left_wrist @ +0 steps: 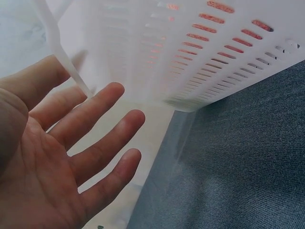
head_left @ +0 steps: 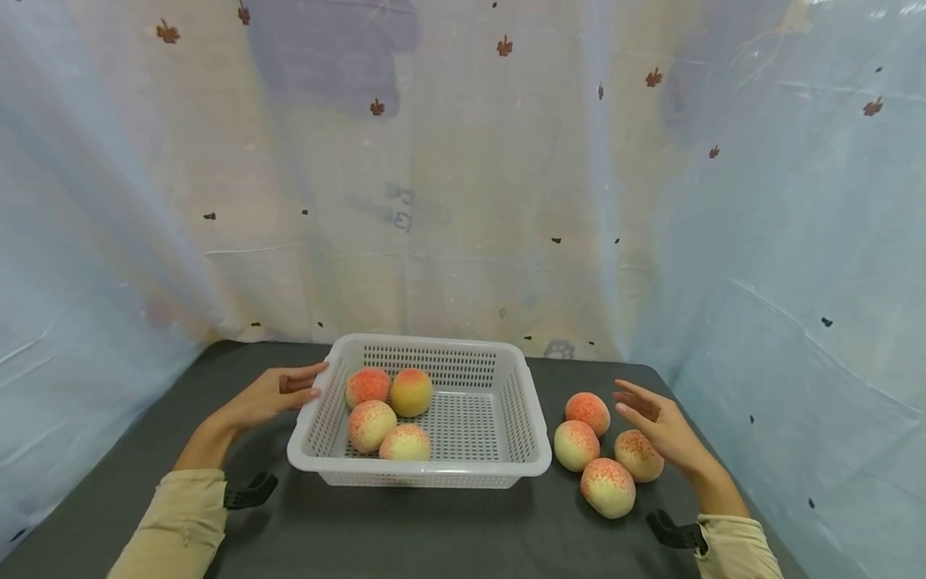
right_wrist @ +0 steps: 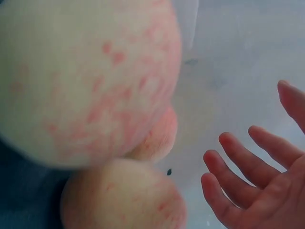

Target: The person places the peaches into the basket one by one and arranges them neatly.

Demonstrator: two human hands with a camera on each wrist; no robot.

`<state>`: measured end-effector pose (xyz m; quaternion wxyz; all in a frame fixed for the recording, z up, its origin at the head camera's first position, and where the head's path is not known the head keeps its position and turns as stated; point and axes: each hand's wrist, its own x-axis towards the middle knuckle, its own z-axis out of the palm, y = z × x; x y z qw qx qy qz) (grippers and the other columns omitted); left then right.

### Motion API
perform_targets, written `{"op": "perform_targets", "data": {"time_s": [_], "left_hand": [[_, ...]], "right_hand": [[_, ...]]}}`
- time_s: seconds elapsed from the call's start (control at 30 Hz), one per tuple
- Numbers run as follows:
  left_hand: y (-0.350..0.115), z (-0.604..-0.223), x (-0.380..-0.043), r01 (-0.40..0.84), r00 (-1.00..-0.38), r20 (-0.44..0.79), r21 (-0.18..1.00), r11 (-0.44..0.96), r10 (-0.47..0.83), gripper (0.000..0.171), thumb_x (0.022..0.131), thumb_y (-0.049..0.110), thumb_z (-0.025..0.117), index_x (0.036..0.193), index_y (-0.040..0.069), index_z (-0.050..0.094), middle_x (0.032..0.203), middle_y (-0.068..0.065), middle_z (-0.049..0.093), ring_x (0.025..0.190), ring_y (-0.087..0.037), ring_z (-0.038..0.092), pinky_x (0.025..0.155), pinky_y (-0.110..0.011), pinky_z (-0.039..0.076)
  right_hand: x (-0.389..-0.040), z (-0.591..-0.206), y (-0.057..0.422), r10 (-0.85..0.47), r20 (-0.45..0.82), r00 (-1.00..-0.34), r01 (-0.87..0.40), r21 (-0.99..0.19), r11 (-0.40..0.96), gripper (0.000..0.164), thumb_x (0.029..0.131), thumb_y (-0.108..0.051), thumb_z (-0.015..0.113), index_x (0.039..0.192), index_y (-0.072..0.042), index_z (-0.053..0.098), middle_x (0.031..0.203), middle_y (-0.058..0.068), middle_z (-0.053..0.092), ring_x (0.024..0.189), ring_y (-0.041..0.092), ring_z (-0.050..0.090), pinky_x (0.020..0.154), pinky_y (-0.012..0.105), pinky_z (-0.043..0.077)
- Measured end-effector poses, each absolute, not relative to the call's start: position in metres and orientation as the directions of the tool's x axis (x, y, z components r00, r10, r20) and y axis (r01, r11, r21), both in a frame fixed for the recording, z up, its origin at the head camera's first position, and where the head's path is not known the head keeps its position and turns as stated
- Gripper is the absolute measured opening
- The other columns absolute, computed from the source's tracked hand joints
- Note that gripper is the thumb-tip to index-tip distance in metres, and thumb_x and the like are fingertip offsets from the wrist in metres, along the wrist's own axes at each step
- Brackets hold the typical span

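My left hand (head_left: 271, 396) is at the left side of a white plastic basket (head_left: 415, 465), fingertips right at its rim. In the left wrist view its fingers (left_wrist: 97, 151) are spread and nearly straight beside the slotted wall. Inside the basket several peaches (head_left: 372, 425) sit grouped toward the left. My right hand (head_left: 661, 422) is held over the right side of a cluster of peaches (head_left: 608, 487) outside the basket, with nothing in its grasp. The right wrist view shows its loosely bent fingers (right_wrist: 248, 164) apart from a large, near peach (right_wrist: 95, 86).
A dark cloth-covered table (head_left: 405, 535) bears the basket and fruit. Pale hanging sheets (head_left: 463, 201) with small leaf-like marks enclose the back and sides. Dark straps (head_left: 249, 492) are worn on both wrists.
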<state>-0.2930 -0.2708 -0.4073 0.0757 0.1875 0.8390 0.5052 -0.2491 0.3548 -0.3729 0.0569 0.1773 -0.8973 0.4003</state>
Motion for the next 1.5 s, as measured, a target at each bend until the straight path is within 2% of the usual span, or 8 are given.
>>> {"op": "perform_targets", "data": {"time_s": [0.3,0.43,0.53,0.6,0.7,0.83,1.13,1.5], "left_hand": [[-0.266,-0.407,-0.296,0.260,-0.912,0.081,0.873,0.413,0.402,0.067,0.102,0.026,0.061,0.158,0.002,0.031,0.151,-0.031,0.044,0.126,-0.039,0.061,0.090,-0.039,0.060],[-0.265,-0.406,-0.297,0.257,-0.913,0.083,0.878,0.404,0.399,0.067,0.102,0.025,0.062,0.158,0.002,0.032,0.151,-0.030,0.045,0.125,-0.028,0.064,0.090,-0.037,0.060],[-0.265,-0.407,-0.298,0.260,-0.911,0.089,0.882,0.393,0.403,0.067,0.102,0.025,0.062,0.157,0.002,0.032,0.152,-0.030,0.044,0.121,-0.014,0.065,0.091,-0.036,0.060],[-0.265,-0.408,-0.298,0.263,-0.910,0.092,0.883,0.390,0.405,0.067,0.102,0.024,0.062,0.157,0.001,0.032,0.152,-0.030,0.044,0.121,-0.013,0.065,0.091,-0.036,0.060],[-0.264,-0.409,-0.299,0.262,-0.911,0.092,0.881,0.394,0.401,0.067,0.102,0.024,0.062,0.157,0.002,0.032,0.152,-0.030,0.044,0.125,-0.024,0.064,0.091,-0.036,0.060],[-0.264,-0.409,-0.299,0.259,-0.909,0.090,0.886,0.385,0.406,0.067,0.102,0.025,0.062,0.157,0.002,0.031,0.152,-0.029,0.044,0.126,-0.029,0.063,0.091,-0.038,0.060],[-0.268,-0.407,-0.297,0.240,-0.912,0.078,0.897,0.371,0.403,0.068,0.102,0.024,0.062,0.158,0.003,0.030,0.153,-0.029,0.042,0.123,-0.018,0.064,0.092,-0.041,0.059],[-0.269,-0.409,-0.292,0.197,-0.931,0.032,0.882,0.428,0.362,0.070,0.102,0.032,0.061,0.160,0.007,0.029,0.156,-0.025,0.041,0.131,-0.036,0.059,0.096,-0.046,0.058]], "right_hand": [[-0.242,-0.381,0.376,-0.217,0.222,-0.951,-0.310,-0.679,0.665,0.054,0.107,-0.024,0.052,0.155,-0.004,0.038,0.148,0.030,0.050,0.121,-0.004,0.058,0.092,0.020,0.054],[-0.240,-0.385,0.383,-0.198,0.198,-0.960,-0.280,-0.690,0.667,0.055,0.108,-0.026,0.051,0.156,-0.004,0.037,0.150,0.031,0.047,0.111,-0.024,0.045,0.094,0.028,0.056],[-0.237,-0.387,0.387,-0.188,0.199,-0.962,-0.274,-0.688,0.672,0.055,0.108,-0.027,0.050,0.156,-0.003,0.037,0.151,0.031,0.046,0.110,-0.029,0.038,0.098,0.046,0.055],[-0.235,-0.388,0.391,-0.183,0.192,-0.964,-0.266,-0.685,0.678,0.055,0.108,-0.027,0.051,0.155,-0.002,0.037,0.151,0.032,0.046,0.113,-0.024,0.044,0.099,0.052,0.053],[-0.233,-0.391,0.396,-0.181,0.160,-0.970,-0.241,-0.688,0.684,0.057,0.108,-0.028,0.050,0.155,-0.001,0.036,0.151,0.034,0.045,0.128,0.007,0.059,0.100,0.059,0.050],[-0.232,-0.394,0.405,-0.191,0.083,-0.978,-0.192,-0.713,0.674,0.060,0.108,-0.029,0.050,0.157,0.001,0.032,0.153,0.036,0.040,0.137,0.056,0.041,0.099,0.062,0.049],[-0.236,-0.401,0.413,-0.275,0.026,-0.961,-0.213,-0.704,0.678,0.062,0.106,-0.024,0.055,0.155,0.005,0.032,0.153,0.040,0.036,0.135,0.060,0.039,0.098,0.064,0.049],[-0.241,-0.405,0.417,-0.362,-0.061,-0.930,-0.194,-0.757,0.624,0.064,0.105,-0.021,0.056,0.155,0.007,0.029,0.155,0.041,0.030,0.135,0.059,0.042,0.098,0.063,0.049]]}}
